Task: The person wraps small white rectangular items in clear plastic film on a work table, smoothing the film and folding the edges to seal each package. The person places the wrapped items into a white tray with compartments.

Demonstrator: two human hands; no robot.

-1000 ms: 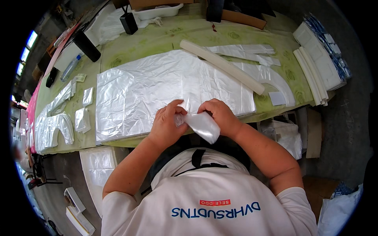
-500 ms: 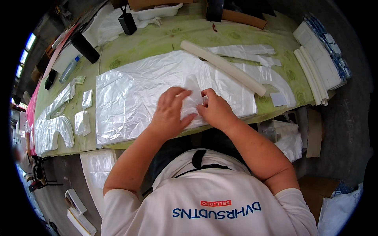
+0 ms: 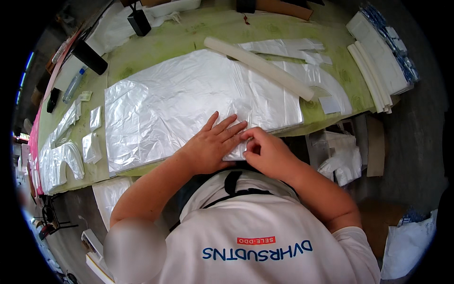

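A wide stack of thin, shiny, see-through plastic sheets [image 3: 161, 109] lies across the table in front of me. My left hand [image 3: 213, 146] rests flat on its near edge, fingers stretched and spread, pressing on the film. Beside it, my right hand [image 3: 265, 151] has its fingers curled with the thumb bent in, close to the left fingertips. Whatever those right fingers pinch is hidden. A small crumpled fold of film [image 3: 236, 106] stands up just beyond the left fingers.
A long pale roll [image 3: 260, 68] lies slantwise over the stack's right part. Cut plastic pieces [image 3: 66, 156] and small folded packets [image 3: 91, 147] are at left, near a bottle [image 3: 74, 85] and a black cylinder [image 3: 90, 57]. White rolls [image 3: 369, 75] stand at the right edge.
Both hands have come nearer to me, toward the table edge. My left hand has gone from raised and curved to flat on the film. The right fingers have curled in further.
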